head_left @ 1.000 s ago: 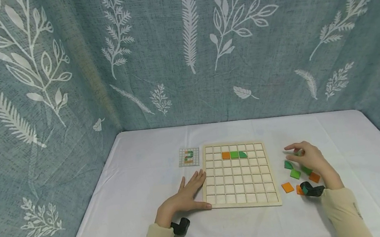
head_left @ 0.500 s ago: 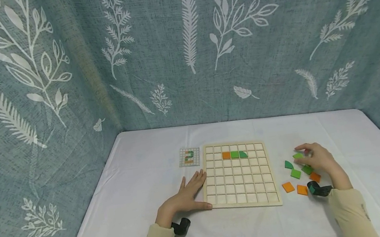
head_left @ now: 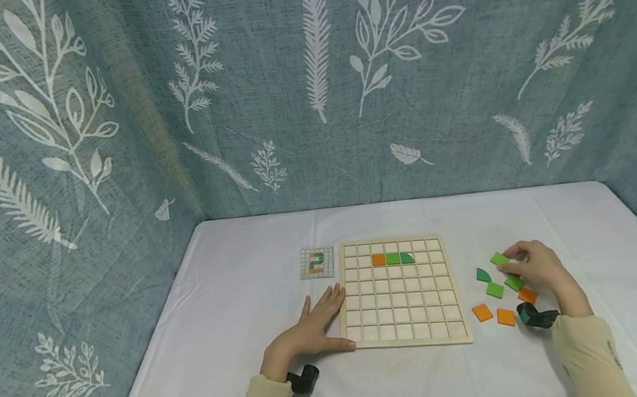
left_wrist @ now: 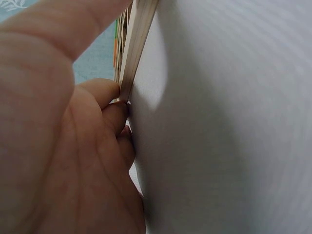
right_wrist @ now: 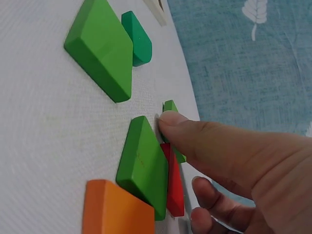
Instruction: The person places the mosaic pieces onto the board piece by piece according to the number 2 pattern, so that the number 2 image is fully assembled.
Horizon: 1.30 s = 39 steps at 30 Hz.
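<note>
My left hand (head_left: 320,325) rests at the left side of the wooden grid board (head_left: 403,333), fingers spread and straight, with fingertips and thumb at its edge. The board bears an orange square tile (head_left: 379,260), a green square tile (head_left: 393,259) and a dark green rounded tile (head_left: 407,258) in one row. On the right, my right hand (head_left: 538,262) is low over loose tiles. In the right wrist view its thumb overlaps a light green tile (right_wrist: 170,106), close above a red tile (right_wrist: 175,187). The index fingertip is hidden there; I cannot tell whether it pinches a tile.
A small pattern card (head_left: 316,263) lies left of the board. Around my right hand are a dark green rounded tile (head_left: 483,275), green squares (head_left: 495,290) and several orange squares (head_left: 482,312). A leaf-patterned curtain (head_left: 290,93) stands behind the white-covered table (head_left: 253,256).
My right hand has moved right and slightly down, thumb and index coming closer together. More of the light green tile and a lower orange tile now show. The left hand has stayed in place.
</note>
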### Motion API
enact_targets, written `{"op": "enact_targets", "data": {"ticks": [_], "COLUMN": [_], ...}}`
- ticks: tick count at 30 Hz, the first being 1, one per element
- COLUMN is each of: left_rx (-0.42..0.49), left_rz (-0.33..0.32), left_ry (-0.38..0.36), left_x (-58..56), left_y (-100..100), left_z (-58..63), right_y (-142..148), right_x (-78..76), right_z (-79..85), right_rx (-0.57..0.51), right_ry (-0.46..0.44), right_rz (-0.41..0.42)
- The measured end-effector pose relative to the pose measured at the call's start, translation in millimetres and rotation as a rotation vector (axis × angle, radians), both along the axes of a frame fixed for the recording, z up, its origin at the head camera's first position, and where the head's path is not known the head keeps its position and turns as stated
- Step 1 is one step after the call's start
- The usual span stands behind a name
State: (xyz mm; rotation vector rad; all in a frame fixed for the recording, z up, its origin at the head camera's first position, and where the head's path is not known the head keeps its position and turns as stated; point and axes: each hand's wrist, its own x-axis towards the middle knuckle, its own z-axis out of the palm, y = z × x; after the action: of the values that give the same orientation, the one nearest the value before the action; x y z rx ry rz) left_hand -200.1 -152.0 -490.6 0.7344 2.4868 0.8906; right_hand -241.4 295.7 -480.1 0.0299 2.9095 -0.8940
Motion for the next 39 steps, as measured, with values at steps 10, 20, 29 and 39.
{"op": "enact_targets", "data": {"ticks": [10,20,29,39], "left_rx": [-0.001,-0.014,-0.018,-0.01], "left_rz": [0.006,0.01,0.0,-0.012], "left_ry": [-0.002,-0.003,0.002,0.006], "left_x": [-0.8,-1.2,-0.1,-0.9], "left_y": [0.3,-1.0,-0.4,-0.1], "left_z": [0.6,-0.1,0.2,-0.2], "right_y": [-3.2,-13.2,-25.3,-44.8], "right_x": [-2.8,-4.0,-2.5,-6.9], "right_z": [-0.4,-0.4,1.1,1.0], "right_rx": [0.001,-0.025,-0.05,-0.079], "right_ry": [0.048,0.146,0.177,0.222], "right_rz": [0.019,0.063,0.07,0.131]}}
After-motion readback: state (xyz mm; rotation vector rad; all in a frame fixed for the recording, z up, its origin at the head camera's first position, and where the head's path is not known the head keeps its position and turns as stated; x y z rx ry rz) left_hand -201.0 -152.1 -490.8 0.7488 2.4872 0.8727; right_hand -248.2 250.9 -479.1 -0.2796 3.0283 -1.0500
